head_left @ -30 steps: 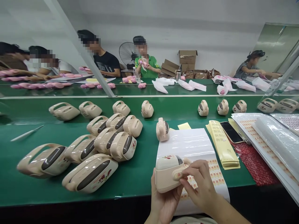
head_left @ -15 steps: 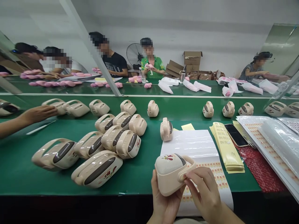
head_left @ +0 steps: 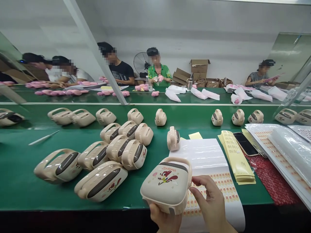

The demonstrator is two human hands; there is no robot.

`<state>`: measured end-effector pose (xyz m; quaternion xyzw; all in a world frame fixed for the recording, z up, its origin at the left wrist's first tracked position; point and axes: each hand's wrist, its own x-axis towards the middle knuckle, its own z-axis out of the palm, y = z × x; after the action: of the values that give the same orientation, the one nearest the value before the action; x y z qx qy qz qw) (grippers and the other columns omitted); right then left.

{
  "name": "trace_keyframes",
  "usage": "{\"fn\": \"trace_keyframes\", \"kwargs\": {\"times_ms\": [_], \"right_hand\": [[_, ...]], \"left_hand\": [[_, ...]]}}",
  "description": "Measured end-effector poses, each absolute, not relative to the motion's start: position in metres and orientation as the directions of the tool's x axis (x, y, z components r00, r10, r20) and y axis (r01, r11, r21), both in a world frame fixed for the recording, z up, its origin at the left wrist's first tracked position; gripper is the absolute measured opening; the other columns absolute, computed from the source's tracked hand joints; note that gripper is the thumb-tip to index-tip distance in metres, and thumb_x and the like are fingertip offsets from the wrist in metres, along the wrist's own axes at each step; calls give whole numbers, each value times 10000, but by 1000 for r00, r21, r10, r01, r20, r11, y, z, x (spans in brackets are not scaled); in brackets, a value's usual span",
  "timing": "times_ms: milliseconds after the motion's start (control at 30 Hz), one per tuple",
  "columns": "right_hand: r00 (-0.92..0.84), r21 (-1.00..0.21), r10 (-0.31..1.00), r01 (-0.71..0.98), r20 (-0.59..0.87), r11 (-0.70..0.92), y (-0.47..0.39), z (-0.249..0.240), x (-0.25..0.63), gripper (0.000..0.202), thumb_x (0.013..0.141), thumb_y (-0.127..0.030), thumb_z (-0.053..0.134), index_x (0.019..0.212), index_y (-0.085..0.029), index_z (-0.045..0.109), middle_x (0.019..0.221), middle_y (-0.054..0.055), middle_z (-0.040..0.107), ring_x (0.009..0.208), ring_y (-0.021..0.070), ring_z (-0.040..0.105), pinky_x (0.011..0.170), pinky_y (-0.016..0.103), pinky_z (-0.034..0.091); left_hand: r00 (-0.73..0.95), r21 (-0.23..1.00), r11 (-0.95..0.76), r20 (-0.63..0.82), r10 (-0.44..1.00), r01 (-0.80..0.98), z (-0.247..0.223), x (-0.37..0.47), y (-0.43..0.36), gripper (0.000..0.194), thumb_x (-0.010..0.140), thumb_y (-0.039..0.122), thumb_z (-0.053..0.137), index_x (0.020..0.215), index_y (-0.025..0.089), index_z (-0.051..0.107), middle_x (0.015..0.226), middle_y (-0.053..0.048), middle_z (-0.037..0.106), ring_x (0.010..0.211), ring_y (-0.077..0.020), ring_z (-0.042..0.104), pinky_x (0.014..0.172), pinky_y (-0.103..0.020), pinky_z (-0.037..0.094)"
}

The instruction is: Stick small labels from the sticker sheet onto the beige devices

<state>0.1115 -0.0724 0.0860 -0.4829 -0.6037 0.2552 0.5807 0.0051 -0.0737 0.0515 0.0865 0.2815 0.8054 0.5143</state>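
Observation:
My left hand grips a cream portable speaker from below. Its front, printed with a red cartoon figure, faces up towards me, and its carry handle lies at the far side. The thumb and forefinger of my right hand are closed at the speaker's right side, near the handle joint; whether something small sits between the fingertips is hidden. Beneath my right hand lies a white sheet of small orange stickers, hanging over the table's front edge. A single similar speaker stands at the sheet's far left corner.
Several matching speakers crowd the green table to my left; more line the belt. A white pen-like tool lies far left. Yellow label strips, a phone and red bubble wrap lie right. Co-workers sit opposite.
The held speaker has turned so its printed front shows more fully, and has shifted left and nearer. My right fingers stay at its side. Another person's hand at the left has withdrawn.

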Motion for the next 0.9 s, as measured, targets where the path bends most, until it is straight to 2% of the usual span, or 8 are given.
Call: {"fn": "trace_keyframes", "kwargs": {"times_ms": [200, 300, 433, 600, 700, 800, 900], "right_hand": [[124, -971, 963, 38, 238, 235, -65, 81, 110, 178, 715, -370, 655, 797, -214, 677, 749, 45, 646, 714, 177, 583, 643, 291, 503], [78, -987, 989, -87, 126, 133, -60, 84, 112, 235, 640, -395, 709, 743, -192, 650, 708, 28, 614, 687, 163, 552, 637, 286, 478], [-53, -981, 999, -193, 0, -11, -56, 94, 113, 300, 561, -390, 759, 690, -182, 586, 653, -10, 557, 628, 130, 500, 597, 263, 447], [-96, -986, 995, -167, -11, -27, -56, 100, 115, 289, 570, -356, 757, 670, -186, 546, 639, -29, 525, 623, 116, 467, 596, 246, 415], [-117, -983, 993, -177, -26, -47, -56, 99, 114, 289, 592, -367, 743, 663, -188, 527, 633, -31, 517, 615, 113, 466, 594, 246, 408], [-117, -966, 993, -254, -19, -49, -55, 97, 112, 333, 589, -414, 739, 670, -198, 499, 619, -35, 502, 588, 110, 465, 567, 245, 415], [-63, -966, 997, -257, 36, 19, -56, 95, 109, 336, 618, -442, 714, 679, -203, 486, 621, -34, 493, 572, 108, 459, 543, 239, 421]], "left_hand": [[-510, 595, -370, -79, 856, -713, 44, 4, -73, 612, 519, 658, 638, 1070, 395, 601, 1188, 43, 623, 1178, -350, 457, 883, -516, 464], [-493, 598, -346, -95, 865, -723, 41, 2, -74, 550, 576, 676, 576, 1054, 404, 601, 1205, 71, 608, 1207, -325, 427, 929, -485, 428], [-420, 597, -251, -162, 893, -762, 35, -3, -76, 458, 633, 669, 522, 1051, 485, 563, 1163, 131, 624, 1224, -267, 414, 903, -415, 452], [-450, 592, -287, -146, 881, -753, 31, -5, -77, 457, 658, 663, 508, 1073, 477, 556, 1180, 105, 613, 1181, -291, 460, 855, -443, 483], [-459, 571, -321, -112, 881, -755, 29, -6, -76, 463, 698, 636, 499, 1131, 475, 520, 1179, 95, 614, 1147, -261, 498, 760, -359, 530], [-403, 544, -277, -125, 906, -792, 32, -6, -75, 452, 706, 624, 508, 1128, 464, 531, 1121, 90, 649, 1082, -230, 556, 644, -260, 541], [-341, 506, -201, -201, 918, -839, 42, -3, -74, 409, 750, 589, 479, 1111, 418, 568, 1071, 58, 679, 1011, -240, 603, 655, -281, 549]]}}
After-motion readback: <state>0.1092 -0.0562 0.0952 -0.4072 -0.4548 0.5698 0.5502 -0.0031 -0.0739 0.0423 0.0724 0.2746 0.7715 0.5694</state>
